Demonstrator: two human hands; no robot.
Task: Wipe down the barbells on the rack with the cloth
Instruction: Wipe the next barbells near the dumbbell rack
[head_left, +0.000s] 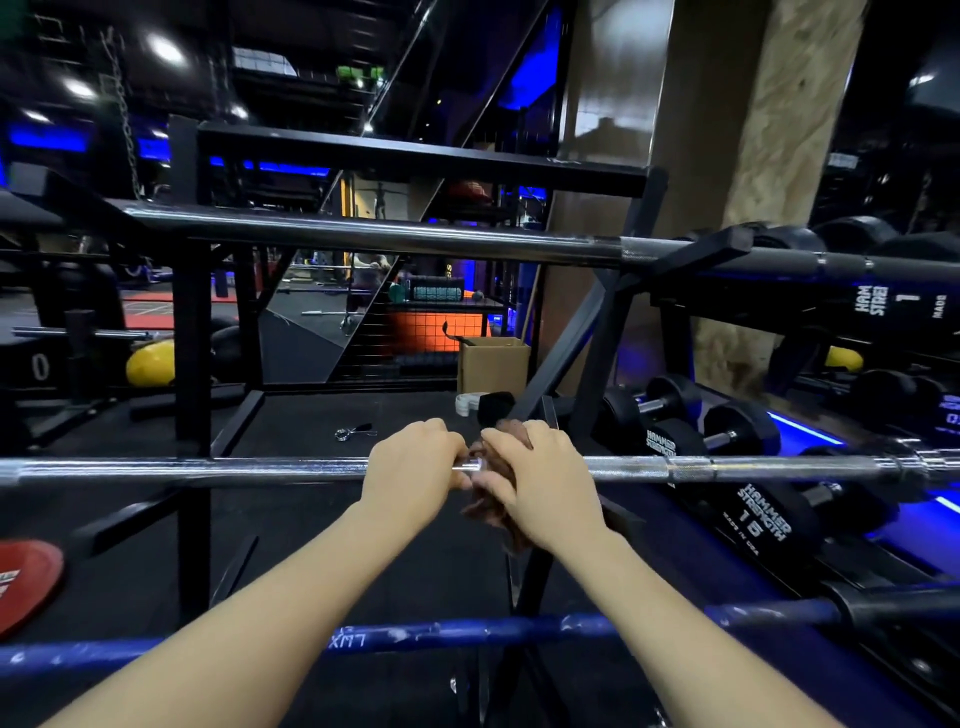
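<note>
A chrome barbell (208, 470) lies level across the black rack (192, 338) at mid height. My left hand (410, 465) grips its shaft near the middle. Right beside it, my right hand (535, 483) holds a brown cloth (491, 506) wrapped round the same bar, and the cloth's loose end hangs below. A darker steel barbell (363, 234) rests on the rack above and farther back. Lower and nearest to me, a blue barbell (467, 631) runs under my forearms.
Black dumbbells (675, 441) sit on a rack to the right, beside a rough pillar (753, 156). A cardboard box (493, 364) and a bar collar clip (356, 431) lie on the black floor behind. A red plate (26, 582) is at lower left, a yellow ball (150, 364) farther left.
</note>
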